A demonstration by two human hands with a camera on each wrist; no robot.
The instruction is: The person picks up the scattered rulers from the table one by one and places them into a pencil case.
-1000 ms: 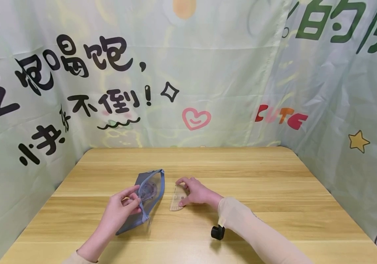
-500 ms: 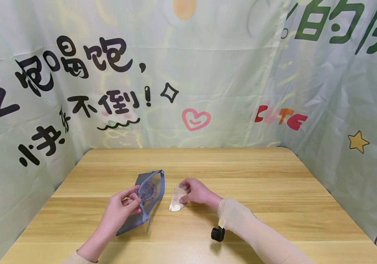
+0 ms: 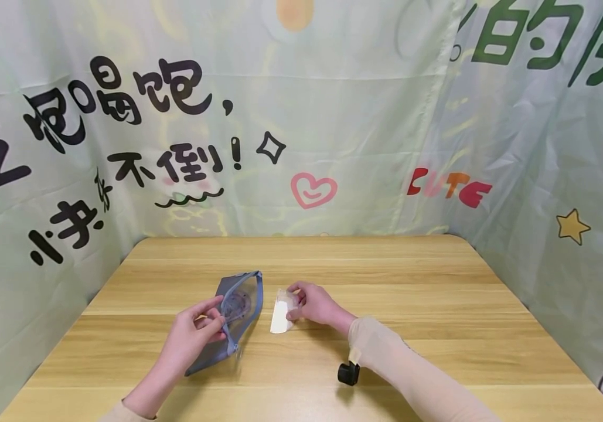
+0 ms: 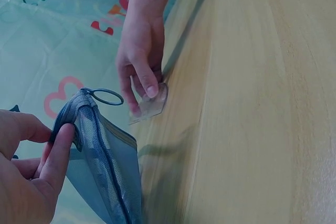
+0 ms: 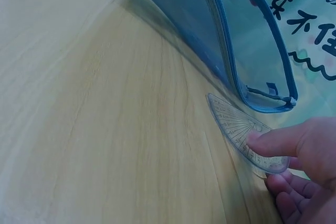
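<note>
A blue zippered pouch (image 3: pixel 252 319) with see-through sides stands with its mouth unzipped, left of the table's middle. My left hand (image 3: pixel 196 328) pinches the edge of its opening between thumb and fingers. Something clear and round shows through the pouch's side in the head view. To the right of the pouch, my right hand (image 3: pixel 318 305) pinches a clear protractor (image 5: pixel 241 129), thumb on its face and fingers behind. The protractor is tilted and reflects white light in the head view. A small gap lies between it and the pouch.
The wooden table (image 3: pixel 412 281) is bounded at the back and sides by printed cloth curtains (image 3: pixel 364 117). A small black camera (image 3: pixel 348 373) hangs below my right sleeve. A ring pull (image 4: pixel 107 97) dangles at the pouch's near end.
My right hand has tilted the protractor up from lying flat near the table, so its face now catches the light. The left hand and pouch have stayed in place.
</note>
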